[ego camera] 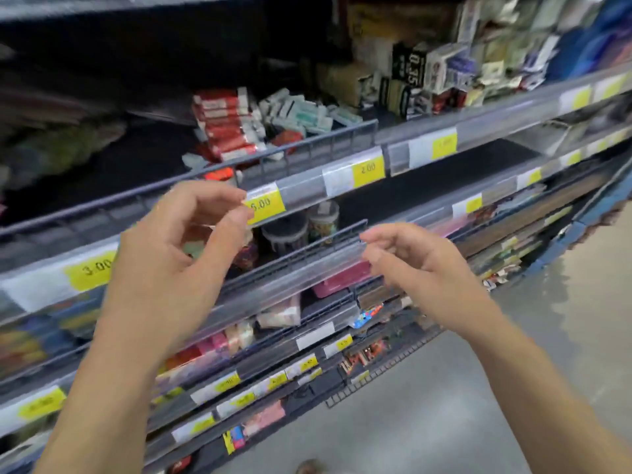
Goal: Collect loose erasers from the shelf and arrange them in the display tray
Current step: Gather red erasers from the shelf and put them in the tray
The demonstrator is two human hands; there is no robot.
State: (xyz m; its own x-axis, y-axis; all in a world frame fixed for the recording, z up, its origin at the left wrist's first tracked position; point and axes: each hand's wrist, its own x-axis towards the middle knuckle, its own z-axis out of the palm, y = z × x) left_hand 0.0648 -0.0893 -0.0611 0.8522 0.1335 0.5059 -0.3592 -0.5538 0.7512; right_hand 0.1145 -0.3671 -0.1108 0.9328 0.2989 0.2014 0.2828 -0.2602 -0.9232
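The frame is motion-blurred. Red-and-white eraser packs [225, 126] are stacked on the upper shelf behind a wire front rail [307, 147]. A heap of white and teal erasers [299, 111] lies just right of them. My left hand [178, 254] is raised in front of the shelf below, with its fingers loosely curled and its thumb and forefinger close together near the yellow 5.00 tag [263, 204]. I see nothing between them. Lower and to the right, my right hand [417, 258] hangs with relaxed fingers at the clear price rail [307, 271] and holds nothing. No display tray can be made out.
Small boxes [444, 70] crowd the upper shelf at right. Round tubs [301, 227] stand on the middle shelf between my hands. Lower shelves hold coloured packs and yellow price tags. Grey floor [513, 388] lies at the lower right, and the left of the upper shelf is dark.
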